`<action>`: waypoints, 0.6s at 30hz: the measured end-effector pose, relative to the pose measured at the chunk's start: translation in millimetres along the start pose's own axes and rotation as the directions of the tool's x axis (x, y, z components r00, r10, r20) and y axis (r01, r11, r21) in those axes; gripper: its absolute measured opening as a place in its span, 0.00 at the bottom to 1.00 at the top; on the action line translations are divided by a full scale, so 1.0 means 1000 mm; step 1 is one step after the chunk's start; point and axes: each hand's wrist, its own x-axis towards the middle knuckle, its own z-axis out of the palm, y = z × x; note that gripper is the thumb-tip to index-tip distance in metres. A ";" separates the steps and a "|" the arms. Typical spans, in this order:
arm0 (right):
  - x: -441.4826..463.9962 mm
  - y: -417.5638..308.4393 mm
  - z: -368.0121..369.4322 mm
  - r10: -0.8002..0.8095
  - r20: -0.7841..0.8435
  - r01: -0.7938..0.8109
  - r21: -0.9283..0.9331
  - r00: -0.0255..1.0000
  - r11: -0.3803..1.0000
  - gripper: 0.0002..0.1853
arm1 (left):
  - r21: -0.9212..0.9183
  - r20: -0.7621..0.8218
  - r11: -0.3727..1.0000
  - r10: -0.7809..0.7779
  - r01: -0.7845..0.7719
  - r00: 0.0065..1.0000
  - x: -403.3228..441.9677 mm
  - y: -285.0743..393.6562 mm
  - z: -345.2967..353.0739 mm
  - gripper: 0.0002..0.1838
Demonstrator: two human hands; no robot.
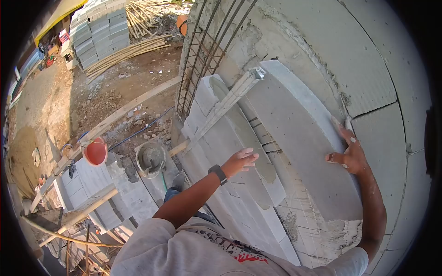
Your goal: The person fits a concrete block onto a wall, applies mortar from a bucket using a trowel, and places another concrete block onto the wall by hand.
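A long light-grey concrete block (299,124) stands on edge against the wall in front of me. My right hand (351,154) grips its upper edge near the right end, thumb on the near face and fingers over the top. My left hand (243,162), dusty and holding nothing visible, is in the air with its fingers loosely stretched out. Below it lies another pale block (271,186) with a wet grey mortar patch (258,152) on top. A mortar-smeared wooden post (230,101) slants across the blocks on the left.
A rebar column cage (198,69) rises beside the wall. A red bucket (95,152) and a mortar bucket (151,158) stand lower left near stacked blocks (80,179). A wooden rail (129,108) runs along the platform edge; farther off are a block pile (99,34) and poles (124,55).
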 end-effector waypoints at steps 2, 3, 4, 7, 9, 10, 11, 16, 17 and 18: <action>0.010 -0.004 0.005 -0.011 0.011 0.011 0.037 1.000 0.999 0.61 | -0.084 0.076 0.993 0.093 -0.086 0.993 0.009 0.029 0.018 0.57; 0.011 0.001 0.006 -0.018 0.015 0.018 0.035 1.000 0.999 0.61 | -0.133 0.107 0.983 0.144 -0.129 0.984 0.015 0.036 0.029 0.58; 0.010 0.005 0.008 -0.026 0.022 0.026 0.035 0.999 0.999 0.61 | -0.201 0.120 0.972 0.147 -0.121 0.982 0.024 0.036 0.036 0.59; 0.014 0.005 0.010 -0.066 0.021 0.066 -0.017 0.998 0.998 0.60 | -0.399 0.130 0.908 0.195 -0.129 0.972 0.043 0.044 0.043 0.59; 0.010 0.014 0.011 -0.100 0.000 0.099 -0.070 0.995 0.993 0.61 | -0.555 0.110 0.819 0.244 -0.144 0.963 0.045 0.043 0.051 0.58; 0.011 0.026 0.014 -0.131 -0.019 0.129 -0.099 0.991 0.987 0.61 | -0.563 0.107 0.812 0.258 -0.156 0.960 0.046 0.044 0.053 0.58; 0.013 0.033 0.016 -0.163 -0.032 0.158 -0.124 0.986 0.980 0.61 | -0.571 0.100 0.804 0.268 -0.165 0.958 0.044 0.044 0.052 0.58; 0.019 0.027 0.021 -0.069 0.030 0.068 0.047 0.997 0.997 0.61 | -0.524 0.039 0.819 0.296 -0.233 0.954 0.040 0.056 0.043 0.58; 0.024 0.029 0.025 -0.067 0.022 0.066 0.045 0.997 0.997 0.61 | -0.519 0.028 0.822 0.293 -0.237 0.956 0.044 0.057 0.038 0.58; 0.028 0.028 0.031 -0.063 0.014 0.063 0.030 0.998 0.998 0.61 | -0.514 0.015 0.822 0.293 -0.244 0.956 0.049 0.059 0.032 0.58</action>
